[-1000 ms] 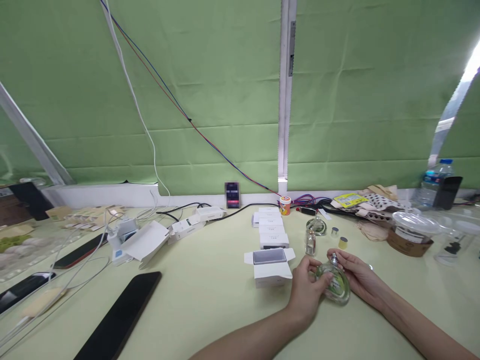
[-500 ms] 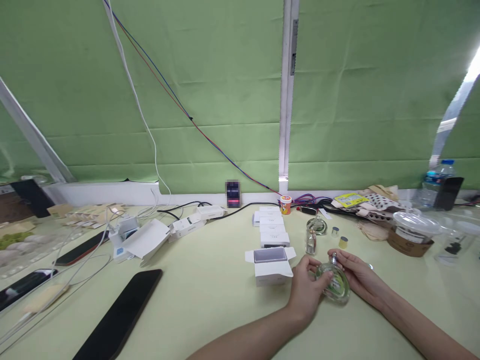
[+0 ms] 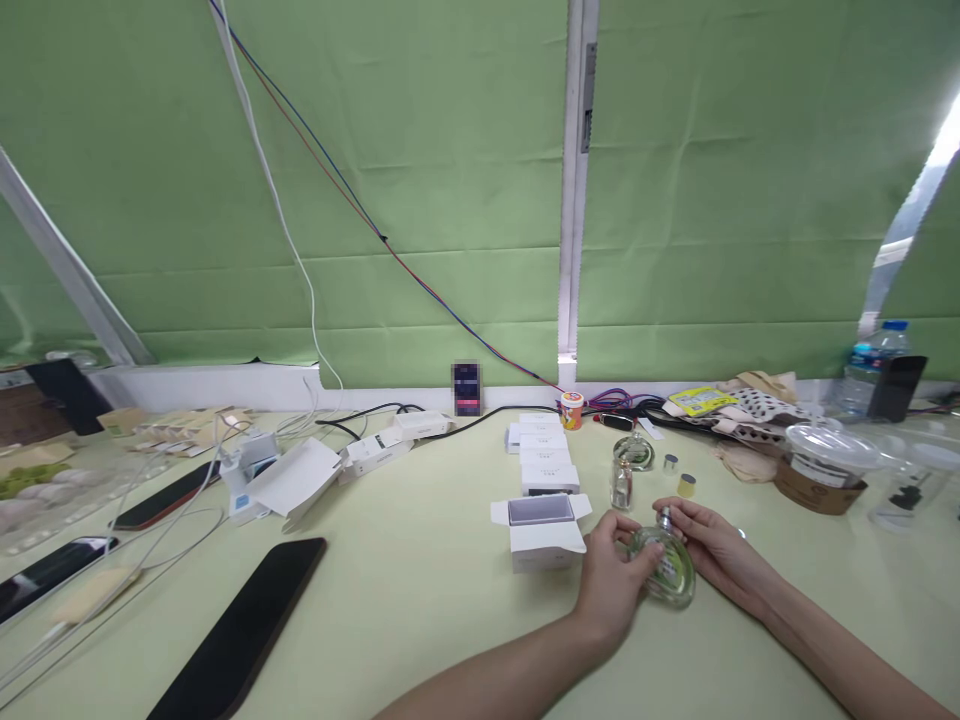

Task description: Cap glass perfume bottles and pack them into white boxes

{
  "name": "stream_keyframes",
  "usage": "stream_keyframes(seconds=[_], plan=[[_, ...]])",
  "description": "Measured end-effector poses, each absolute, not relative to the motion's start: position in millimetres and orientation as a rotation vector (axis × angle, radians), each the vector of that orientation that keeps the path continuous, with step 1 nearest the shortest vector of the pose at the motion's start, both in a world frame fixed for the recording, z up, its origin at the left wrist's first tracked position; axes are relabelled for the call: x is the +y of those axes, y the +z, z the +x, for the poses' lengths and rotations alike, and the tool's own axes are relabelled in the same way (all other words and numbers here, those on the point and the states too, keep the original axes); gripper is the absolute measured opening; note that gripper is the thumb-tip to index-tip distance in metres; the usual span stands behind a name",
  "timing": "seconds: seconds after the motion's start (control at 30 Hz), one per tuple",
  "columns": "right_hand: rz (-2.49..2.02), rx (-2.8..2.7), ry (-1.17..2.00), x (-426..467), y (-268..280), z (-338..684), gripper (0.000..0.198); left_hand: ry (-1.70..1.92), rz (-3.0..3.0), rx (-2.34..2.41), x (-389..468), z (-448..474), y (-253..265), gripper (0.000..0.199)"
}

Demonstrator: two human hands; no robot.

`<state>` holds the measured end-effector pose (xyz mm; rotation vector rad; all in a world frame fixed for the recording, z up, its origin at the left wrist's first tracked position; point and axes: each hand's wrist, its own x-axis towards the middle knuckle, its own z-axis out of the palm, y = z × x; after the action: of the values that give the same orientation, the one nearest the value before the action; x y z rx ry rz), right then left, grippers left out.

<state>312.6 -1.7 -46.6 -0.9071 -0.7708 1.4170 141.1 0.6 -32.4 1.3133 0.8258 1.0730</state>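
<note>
A round, flat glass perfume bottle with green showing through it leans at a slant above the table. My left hand is closed around its left side, thumb across the front. At the bottle's silver neck, the fingers of my right hand are pinched together on the spray top. Left of my hands stands an open white box, flaps spread. Behind them are a small clear bottle, another round glass bottle, a silver cap and a gold cap.
Several white boxes form a row behind the open one. A large black phone lies on the left, near cables and chargers. Toward the right sit a lidded bowl, clear cups and a water bottle.
The perfume bottle has shifted slightly left and turned a little between my hands. Both hands keep their hold, and the things around them have not moved.
</note>
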Motion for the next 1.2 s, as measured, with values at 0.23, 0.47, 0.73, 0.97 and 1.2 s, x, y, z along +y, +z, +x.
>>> stream_keyframes(seconds=[0.23, 0.47, 0.73, 0.97, 1.2], plan=[[-1.159, -1.14, 1.142, -2, -40, 317, 0.028, 1.08, 1.227, 0.895, 3, 143, -41, 0.036], [-1.328, -1.515, 0.809, -4, -34, 325, 0.036, 1.104, 1.133, 0.934, 4, 143, -47, 0.042], [-1.361, -1.603, 0.794, -4, -29, 339, 0.034, 1.073, 1.021, 0.875, 4, 146, -52, 0.048], [-1.379, -1.612, 0.784, -7, -25, 338, 0.035, 1.056, 1.0, 0.836, 3, 145, -50, 0.05], [-1.39, -1.721, 0.822, -1, -35, 342, 0.041, 1.058, 1.061, 0.894, 1, 144, -45, 0.043]])
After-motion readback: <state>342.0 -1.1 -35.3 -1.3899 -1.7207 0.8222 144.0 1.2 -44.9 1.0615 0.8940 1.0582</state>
